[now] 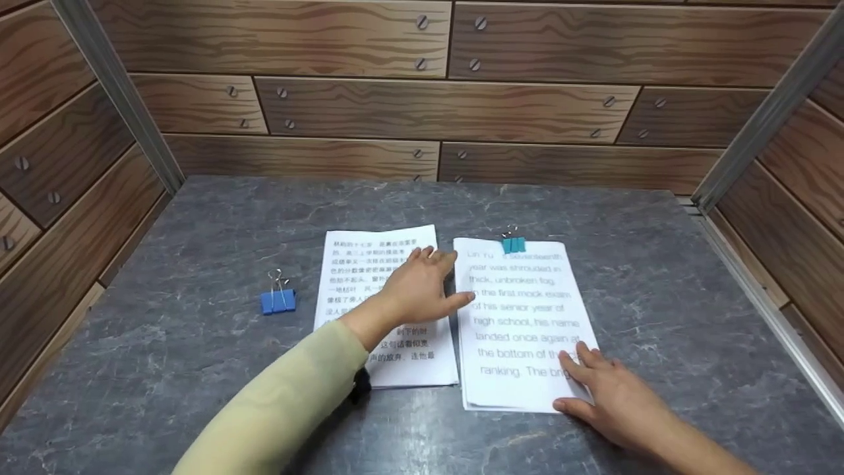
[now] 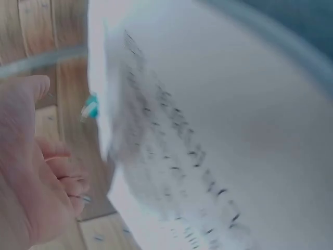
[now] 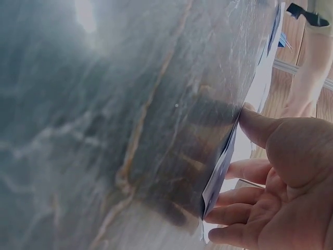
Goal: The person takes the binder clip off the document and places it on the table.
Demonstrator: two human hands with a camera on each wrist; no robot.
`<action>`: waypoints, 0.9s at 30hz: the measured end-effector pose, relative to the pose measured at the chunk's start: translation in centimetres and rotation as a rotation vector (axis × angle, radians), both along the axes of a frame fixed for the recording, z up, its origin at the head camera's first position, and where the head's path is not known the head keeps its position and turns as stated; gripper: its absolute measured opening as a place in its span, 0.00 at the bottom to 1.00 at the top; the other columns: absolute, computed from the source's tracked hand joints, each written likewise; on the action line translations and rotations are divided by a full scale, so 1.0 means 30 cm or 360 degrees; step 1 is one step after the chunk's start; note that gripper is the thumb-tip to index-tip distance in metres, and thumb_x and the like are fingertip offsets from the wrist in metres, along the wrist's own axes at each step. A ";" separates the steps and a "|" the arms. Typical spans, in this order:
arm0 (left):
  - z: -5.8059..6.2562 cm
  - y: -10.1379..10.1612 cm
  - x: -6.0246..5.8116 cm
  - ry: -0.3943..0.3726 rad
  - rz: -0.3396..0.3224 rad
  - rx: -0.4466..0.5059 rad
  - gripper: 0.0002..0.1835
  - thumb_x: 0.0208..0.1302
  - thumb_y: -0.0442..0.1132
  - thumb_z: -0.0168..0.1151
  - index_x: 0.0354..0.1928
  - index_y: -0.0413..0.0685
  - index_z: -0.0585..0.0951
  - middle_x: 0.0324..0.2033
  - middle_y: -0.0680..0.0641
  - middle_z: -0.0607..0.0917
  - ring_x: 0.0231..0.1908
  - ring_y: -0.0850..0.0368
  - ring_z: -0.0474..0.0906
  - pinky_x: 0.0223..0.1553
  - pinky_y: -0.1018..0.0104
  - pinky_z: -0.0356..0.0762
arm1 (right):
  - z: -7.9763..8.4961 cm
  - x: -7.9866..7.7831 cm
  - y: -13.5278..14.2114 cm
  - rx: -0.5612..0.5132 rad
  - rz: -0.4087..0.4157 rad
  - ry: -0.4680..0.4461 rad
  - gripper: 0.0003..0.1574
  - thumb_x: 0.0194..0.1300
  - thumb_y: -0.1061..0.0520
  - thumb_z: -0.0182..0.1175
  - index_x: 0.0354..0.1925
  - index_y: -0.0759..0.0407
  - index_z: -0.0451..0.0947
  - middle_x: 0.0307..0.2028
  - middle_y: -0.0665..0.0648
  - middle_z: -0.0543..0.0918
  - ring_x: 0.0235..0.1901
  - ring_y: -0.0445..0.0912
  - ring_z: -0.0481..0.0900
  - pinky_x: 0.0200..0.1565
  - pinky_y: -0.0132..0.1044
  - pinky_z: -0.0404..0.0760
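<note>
Two stacks of printed paper lie side by side. My left hand [image 1: 419, 287] is over the left stack [image 1: 422, 371], which bears Chinese text; its fingers point toward the upper right edge and its thumb reaches toward the other stack. On the right, the stack with English text [image 1: 514, 389] has a teal binder clip [image 1: 514, 245] at its top edge. My right hand [image 1: 616, 399] touches that stack's lower right corner, fingers along the side and thumb by the bottom edge, also seen in the right wrist view with the thumb [image 3: 257, 125] against the paper's edge.
A blue binder clip [image 1: 277, 301] with raised wire handles sits on the dark marbled table [image 1: 198, 369], left of the papers. Wood-patterned walls [image 1: 369, 105] with metal corner posts [image 1: 758, 112] enclose the table at the back and sides.
</note>
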State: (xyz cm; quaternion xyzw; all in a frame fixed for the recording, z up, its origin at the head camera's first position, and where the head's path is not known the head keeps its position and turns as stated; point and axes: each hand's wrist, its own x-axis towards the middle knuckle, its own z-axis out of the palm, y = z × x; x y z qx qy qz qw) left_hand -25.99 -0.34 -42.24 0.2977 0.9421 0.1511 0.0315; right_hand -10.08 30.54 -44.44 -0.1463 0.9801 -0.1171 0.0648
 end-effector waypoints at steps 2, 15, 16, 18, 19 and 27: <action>-0.024 0.004 -0.022 -0.0043 0.0018 -0.0033 0.49 0.75 0.71 0.51 0.84 0.44 0.58 0.79 0.35 0.64 0.80 0.36 0.53 0.82 0.50 0.40 | 0.000 0.000 -0.002 0.0005 -0.0001 -0.0008 0.50 0.65 0.36 0.72 0.70 0.68 0.76 0.70 0.81 0.69 0.67 0.76 0.72 0.64 0.72 0.71; -0.065 0.036 -0.056 -0.0129 -0.0005 -0.0216 0.52 0.74 0.75 0.47 0.87 0.50 0.50 0.82 0.35 0.56 0.82 0.39 0.46 0.82 0.52 0.38 | 0.003 -0.005 -0.005 0.0024 -0.0016 -0.0035 0.50 0.65 0.35 0.71 0.71 0.68 0.75 0.71 0.81 0.69 0.67 0.77 0.71 0.63 0.73 0.71; -0.066 0.038 -0.056 -0.0124 -0.0007 -0.0230 0.52 0.74 0.74 0.47 0.87 0.50 0.50 0.82 0.36 0.56 0.83 0.39 0.46 0.82 0.52 0.38 | 0.004 -0.006 -0.005 0.0027 -0.0018 -0.0040 0.50 0.65 0.35 0.71 0.71 0.67 0.75 0.71 0.80 0.69 0.67 0.77 0.71 0.62 0.73 0.71; -0.066 0.043 -0.054 -0.0117 -0.0006 -0.0257 0.52 0.73 0.74 0.48 0.87 0.50 0.50 0.82 0.36 0.55 0.83 0.40 0.46 0.82 0.53 0.37 | 0.007 -0.007 -0.004 0.0033 -0.0022 -0.0057 0.51 0.65 0.34 0.71 0.71 0.67 0.75 0.71 0.80 0.68 0.67 0.77 0.71 0.62 0.74 0.71; -0.066 0.046 -0.053 -0.0117 -0.0006 -0.0273 0.52 0.73 0.74 0.48 0.87 0.50 0.50 0.82 0.36 0.55 0.83 0.41 0.45 0.82 0.53 0.37 | 0.008 -0.008 -0.004 0.0035 -0.0025 -0.0067 0.51 0.66 0.34 0.71 0.71 0.67 0.75 0.71 0.80 0.68 0.67 0.77 0.70 0.62 0.74 0.71; -0.068 0.057 -0.046 -0.0106 -0.0043 -0.0347 0.52 0.73 0.75 0.48 0.86 0.51 0.51 0.83 0.37 0.54 0.83 0.46 0.45 0.82 0.55 0.36 | 0.011 -0.011 -0.006 0.0027 -0.0007 -0.0060 0.50 0.66 0.35 0.71 0.71 0.68 0.75 0.71 0.81 0.68 0.67 0.78 0.70 0.62 0.74 0.72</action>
